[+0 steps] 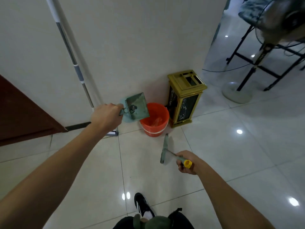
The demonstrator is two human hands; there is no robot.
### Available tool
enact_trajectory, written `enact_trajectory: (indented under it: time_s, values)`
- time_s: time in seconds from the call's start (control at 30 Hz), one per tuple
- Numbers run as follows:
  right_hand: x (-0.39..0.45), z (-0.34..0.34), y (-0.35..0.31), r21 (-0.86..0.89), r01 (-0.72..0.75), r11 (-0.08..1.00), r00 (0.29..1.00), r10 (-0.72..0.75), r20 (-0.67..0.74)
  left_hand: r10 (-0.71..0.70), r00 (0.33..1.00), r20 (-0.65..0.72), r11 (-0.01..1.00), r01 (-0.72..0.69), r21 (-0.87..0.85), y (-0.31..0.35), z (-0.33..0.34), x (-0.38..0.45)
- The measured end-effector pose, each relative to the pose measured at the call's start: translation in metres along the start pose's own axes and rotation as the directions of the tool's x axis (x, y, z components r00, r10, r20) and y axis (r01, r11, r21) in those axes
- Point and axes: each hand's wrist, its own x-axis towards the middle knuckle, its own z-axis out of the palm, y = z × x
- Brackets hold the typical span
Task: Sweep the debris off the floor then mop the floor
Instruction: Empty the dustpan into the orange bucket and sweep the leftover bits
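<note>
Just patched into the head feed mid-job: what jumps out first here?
The orange bucket by the wall draws the eye first, with the left hand holding a green dustpan tipped over its rim. Right of the bucket stands a gold bin. Nearer the camera, the right hand grips a broom by its yellow-capped handle, and a mop leans on the wall at left.

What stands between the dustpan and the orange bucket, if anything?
Nothing visible does. The left hand holds the dustpan tilted right above the open rim of the orange bucket; the gold bin stands beside it.
</note>
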Motion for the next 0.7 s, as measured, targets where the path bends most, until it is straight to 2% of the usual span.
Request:
enact_trajectory:
  time_s: [0.2, 0.33, 0.5, 0.7]
  values:
    - [0.009, 0.008, -0.008, 0.074, -0.036, 0.997, 0.998, 0.040, -0.052, 0.306, 0.942, 0.140, 0.919, -0.331, 0.216, 0.013, 0.020, 0.053]
    - [0.014, 0.011, -0.005, 0.093, -0.051, 0.994, 0.995, 0.058, -0.076, 0.487, 0.841, 0.236, 0.788, -0.540, 0.296, 0.021, 0.040, 0.067]
    - [0.016, 0.004, -0.003, 0.093, -0.058, 0.994, 0.995, 0.065, -0.071, 0.546, 0.753, 0.368, 0.692, -0.652, 0.309, 0.048, 0.077, 0.059]
    - [0.012, -0.023, -0.005, 0.058, -0.066, 0.996, 0.998, 0.067, -0.009, 0.558, 0.731, 0.393, 0.660, -0.678, 0.323, 0.083, 0.100, 0.048]
